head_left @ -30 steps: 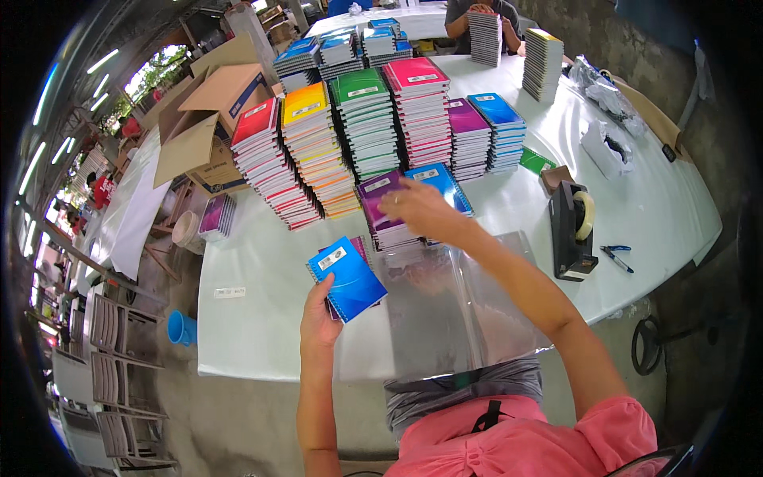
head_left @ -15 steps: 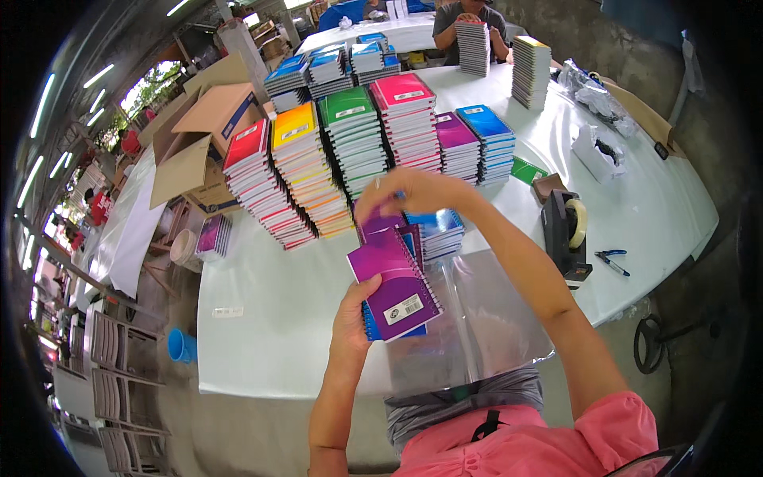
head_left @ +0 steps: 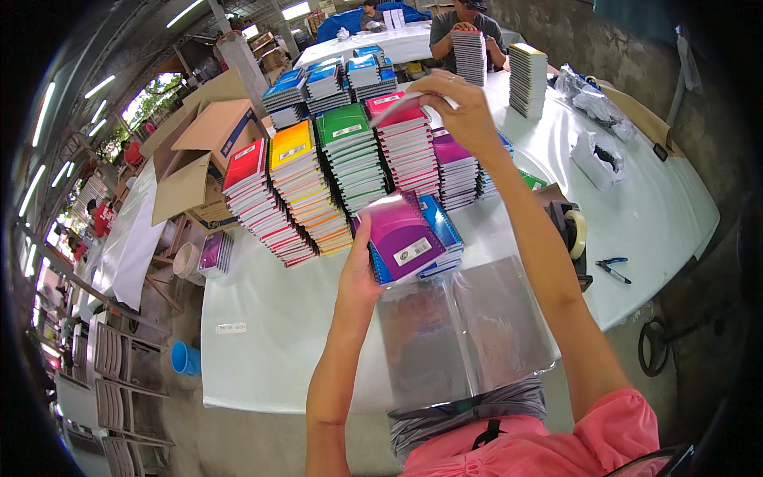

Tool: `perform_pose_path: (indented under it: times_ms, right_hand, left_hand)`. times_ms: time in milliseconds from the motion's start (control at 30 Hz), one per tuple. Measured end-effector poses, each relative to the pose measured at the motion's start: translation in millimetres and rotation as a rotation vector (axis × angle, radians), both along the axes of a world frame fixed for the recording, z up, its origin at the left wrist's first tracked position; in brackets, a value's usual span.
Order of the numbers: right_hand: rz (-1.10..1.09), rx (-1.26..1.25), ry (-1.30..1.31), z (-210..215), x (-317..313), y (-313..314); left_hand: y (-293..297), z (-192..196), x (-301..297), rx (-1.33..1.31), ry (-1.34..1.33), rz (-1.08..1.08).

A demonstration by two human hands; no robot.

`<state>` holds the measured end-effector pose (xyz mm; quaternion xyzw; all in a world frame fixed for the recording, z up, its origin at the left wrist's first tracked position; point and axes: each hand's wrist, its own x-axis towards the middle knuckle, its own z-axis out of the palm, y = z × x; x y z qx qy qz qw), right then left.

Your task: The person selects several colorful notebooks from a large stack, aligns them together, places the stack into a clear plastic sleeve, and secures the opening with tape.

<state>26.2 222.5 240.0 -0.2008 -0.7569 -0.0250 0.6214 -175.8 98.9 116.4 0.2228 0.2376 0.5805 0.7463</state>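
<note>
My left hand [head_left: 359, 269] grips a small stack of spiral notebooks. A purple notebook [head_left: 401, 234] lies on top, and a blue notebook's edge [head_left: 380, 266] shows beneath it. My right hand [head_left: 461, 110] is raised over the pink notebook stack [head_left: 405, 151], pinching a thin notebook seen nearly edge-on [head_left: 395, 110]; its cover colour is hard to make out. Just behind the left hand's notebooks is a low pile of blue notebooks [head_left: 442, 226]. A clear plastic sheet [head_left: 469, 334] lies on the table in front of me.
Red [head_left: 253, 171], yellow [head_left: 292, 155] and green [head_left: 350, 143] notebook stacks stand left of the pink one, a purple stack [head_left: 457, 171] right of it. A tape dispenser [head_left: 568, 238] and nippers [head_left: 613, 270] lie at right. Cardboard boxes [head_left: 211, 143] stand left. Another person [head_left: 469, 32] handles notebooks across the table.
My right hand has moved up and away from the purple notebooks to the pink stack, now with a thin notebook in it. My left hand has carried its notebooks slightly up and forward.
</note>
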Motion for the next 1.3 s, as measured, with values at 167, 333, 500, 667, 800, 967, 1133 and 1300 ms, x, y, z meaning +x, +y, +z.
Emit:
perform_pose_path:
  times_ms: [167,333,500,667,800,967,1133,1300]
  right_hand:
    - [0.73,-0.424,-0.385,16.2,-14.4,-37.2]
    - [0.677,-0.43,-0.632,-15.0,-72.1,-12.0]
    - [-0.233,0.143,-0.337,-46.2,-91.9,53.4]
    - [-0.14,-0.018,-0.295,-33.2,-89.0,32.2]
    - [-0.108,0.201,-0.164,-38.2,-89.0,-65.6]
    - [0.238,0.035,-0.515,-39.4,-98.9,-107.8]
    - [-0.065,0.075,-0.392,-20.4,-174.1,-0.9]
    - [-0.25,0.091,-0.672,-16.9,-194.1,24.7]
  left_hand:
    - [-9.4,5.9,2.8,0.179,0.035,0.066]
    - [-28.2,14.0,-19.7,0.052,-0.015,0.159]
    - [-14.8,13.1,-35.2,0.058,0.032,0.175]
    - [-2.8,14.2,-53.0,0.029,-0.08,0.181]
    - [-5.1,20.3,-63.1,0.097,-0.182,0.167]
    - [-10.6,13.4,-75.3,-0.02,-0.066,0.063]
    - [-15.8,16.5,-82.4,-0.096,0.012,0.182]
    - [-18.1,9.0,-104.8,-0.02,-0.038,0.163]
